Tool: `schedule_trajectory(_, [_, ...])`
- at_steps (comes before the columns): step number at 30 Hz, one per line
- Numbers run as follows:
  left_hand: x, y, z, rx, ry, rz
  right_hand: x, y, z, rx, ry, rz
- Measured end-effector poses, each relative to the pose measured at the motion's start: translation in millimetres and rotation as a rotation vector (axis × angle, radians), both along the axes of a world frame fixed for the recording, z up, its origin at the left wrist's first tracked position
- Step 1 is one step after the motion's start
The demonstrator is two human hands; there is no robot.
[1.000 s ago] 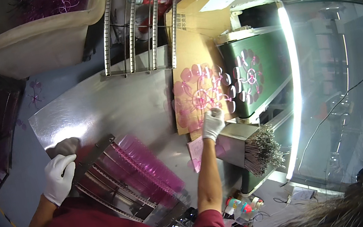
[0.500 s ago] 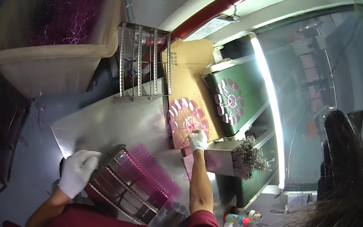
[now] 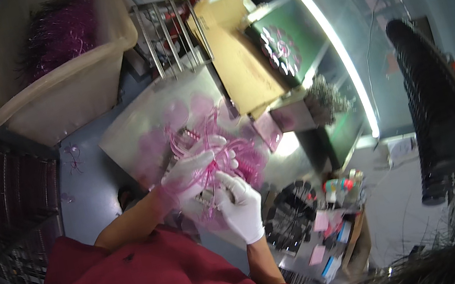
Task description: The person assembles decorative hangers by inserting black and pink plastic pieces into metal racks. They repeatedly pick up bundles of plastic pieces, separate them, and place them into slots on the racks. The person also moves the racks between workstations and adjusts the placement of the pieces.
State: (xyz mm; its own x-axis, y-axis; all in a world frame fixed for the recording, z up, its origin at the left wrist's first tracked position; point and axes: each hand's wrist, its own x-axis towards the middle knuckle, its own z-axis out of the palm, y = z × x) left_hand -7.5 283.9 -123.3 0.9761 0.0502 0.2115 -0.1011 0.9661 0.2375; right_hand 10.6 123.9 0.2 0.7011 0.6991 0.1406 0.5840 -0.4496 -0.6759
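Observation:
A clear pink moulded sprue (image 3: 207,164), a spoked cluster with round lens-like discs round its rim, is held in front of me over the metal table. My left hand (image 3: 192,174), in a white glove, is closed about its middle from the left. My right hand (image 3: 241,205), also gloved, has its fingers bent in at the sprue's centre from the near right side. Beneath it, a row of pink discs (image 3: 253,165) in a metal rack shows only in part. Fine parts between the fingers are blurred.
A similar sprue (image 3: 281,50) lies on the green conveyor belt, beyond a cardboard sheet (image 3: 239,54). A metal rack (image 3: 173,39) stands at the table's far edge. The large bin (image 3: 66,88) holds pink scrap. Thin metal pieces (image 3: 327,101) bristle from a box at right.
My right hand has brought the sprue from the cardboard back over the rack. My left hand has come from beside the rack to grip it. The view has turned.

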Motion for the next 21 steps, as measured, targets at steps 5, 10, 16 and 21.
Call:
schedule_trajectory(5, [-25,19,39,-0.074,-0.090,0.137,-45,-39,13,0.201,-0.442,-0.372])
schedule_trajectory(10, [-42,54,95,0.103,-0.211,0.434,-75,-25,-24,0.851,1.398,0.044])
schedule_trajectory(16, [-68,31,141,0.198,-0.430,0.708,-87,33,-14,1.399,1.844,0.812])
schedule_trajectory(21, [-119,-7,177,0.000,-0.300,0.636,-67,-18,25,0.615,0.228,0.694])
